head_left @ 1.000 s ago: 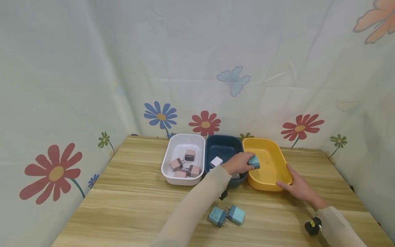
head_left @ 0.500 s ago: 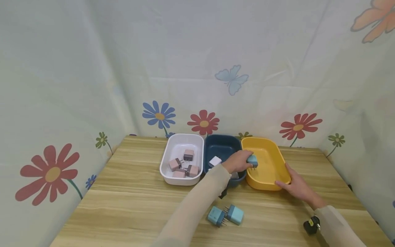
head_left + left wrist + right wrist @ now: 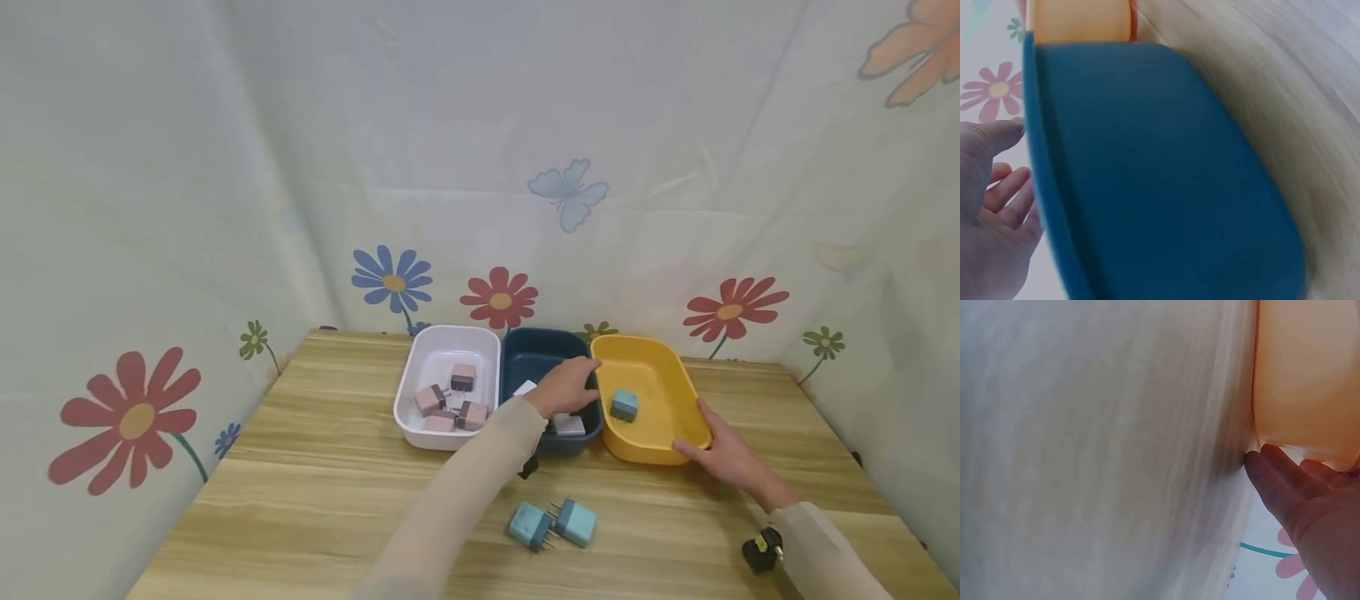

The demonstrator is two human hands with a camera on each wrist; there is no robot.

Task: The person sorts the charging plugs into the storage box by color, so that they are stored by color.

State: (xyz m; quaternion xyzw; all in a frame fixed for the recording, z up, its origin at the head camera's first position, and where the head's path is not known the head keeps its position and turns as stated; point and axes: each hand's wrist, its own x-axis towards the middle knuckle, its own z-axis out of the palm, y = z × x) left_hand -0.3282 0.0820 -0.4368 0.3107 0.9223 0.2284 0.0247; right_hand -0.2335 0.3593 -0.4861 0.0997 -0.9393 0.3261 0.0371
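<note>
A teal plug-in charger (image 3: 624, 405) lies inside the yellow container (image 3: 654, 364), near its left wall. Just left of it, above the dark blue container (image 3: 542, 340), my left hand (image 3: 564, 387) holds nothing, thumb and fingers apart. In the left wrist view that hand (image 3: 1004, 212) shows beyond the blue wall, its fingers loosely bent. My right hand (image 3: 729, 452) holds the yellow container by its front right corner, thumb at the front and fingers along the outer side. Two more teal chargers (image 3: 531, 526) lie on the table in front, prongs towards each other.
Left of the blue container stands a white container (image 3: 420, 358) with several pink chargers (image 3: 462, 377). White chargers (image 3: 568, 425) sit in the blue one, partly behind my left hand. The three containers stand side by side on the wooden table (image 3: 337, 483), before a flowered cloth (image 3: 480, 167).
The teal charger has left my left hand and now lies in the yellow container. My left hand has drawn back slightly to the left; the right hand stays on the container.
</note>
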